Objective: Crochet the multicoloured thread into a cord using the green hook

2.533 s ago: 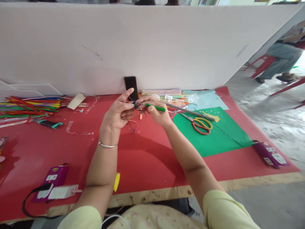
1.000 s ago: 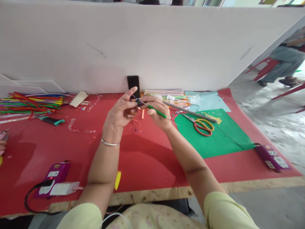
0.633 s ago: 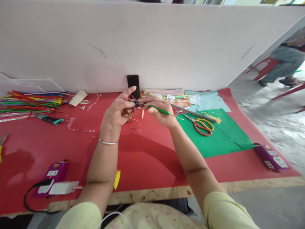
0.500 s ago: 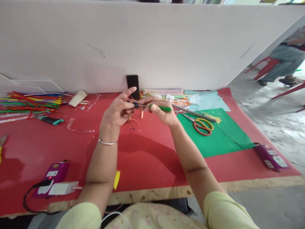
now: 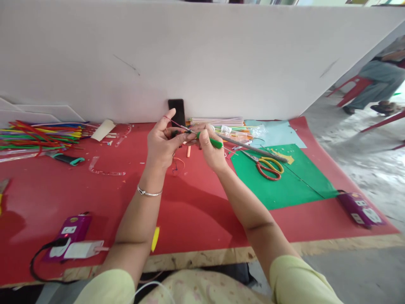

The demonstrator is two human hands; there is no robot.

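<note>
The left hand [image 5: 163, 145] is raised above the red mat [image 5: 196, 211], fingers curled, pinching a small dark bead piece [image 5: 176, 133] between thumb and fingertips; the index finger points upward with a thin thread [image 5: 172, 121] running over it. Loose thread ends [image 5: 177, 165] hang below the hand toward the mat. The right hand [image 5: 210, 147] is closed around a green-handled needle tool [image 5: 212, 142], its metal tip directed left into the piece held by the left hand. Both hands are held close together, fingertips nearly touching. Scissors [image 5: 267, 165] lie on the green sheet [image 5: 284, 181] to the right of the right hand. A bundle of coloured sticks [image 5: 41, 137] lies at far left. A black phone [image 5: 177, 110] stands against the white board [image 5: 202, 59] behind the hands.
</note>
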